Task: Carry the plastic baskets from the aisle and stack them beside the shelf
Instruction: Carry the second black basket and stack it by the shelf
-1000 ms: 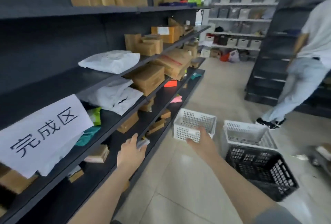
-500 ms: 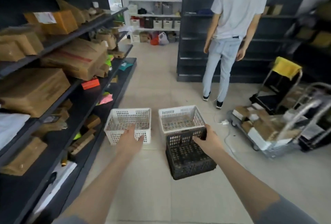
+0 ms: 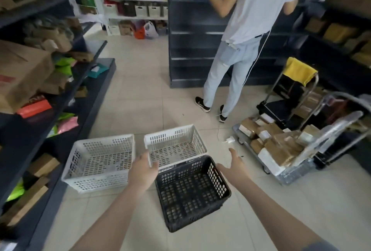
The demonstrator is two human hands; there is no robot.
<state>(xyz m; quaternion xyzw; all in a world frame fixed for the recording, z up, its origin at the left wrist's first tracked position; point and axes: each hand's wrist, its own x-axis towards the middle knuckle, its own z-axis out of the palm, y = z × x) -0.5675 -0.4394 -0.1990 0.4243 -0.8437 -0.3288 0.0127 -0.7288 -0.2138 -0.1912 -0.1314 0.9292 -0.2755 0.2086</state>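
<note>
Head camera looks down past both forearms to three baskets on the floor tiles. Half a second back the right hand [image 3: 232,165] had its fingers on the far rim of the black basket [image 3: 191,192]; now it has come off and hangs just to the right of that rim, fingers spread and clamped on nothing. The left hand [image 3: 143,171] has drifted from the near edge of the left white basket [image 3: 100,162] to the gap between the baskets, its fingers apart and loosely curled just left of the black basket's far-left corner and close against the near rim of the second white basket [image 3: 174,146]; whether it touches either I cannot tell. I'd judge the two hands are bracketing the black basket for a two-handed lift, so no carry has begun. All three baskets look empty, only perforated bottoms showing. The left white one sits left of the left hand, beside the dark shelf [image 3: 60,98]; the second white one lies just beyond both hands. Further off, another person [image 3: 241,36] stands at a shelf unit, near a cart of parcels [image 3: 281,146].
</note>
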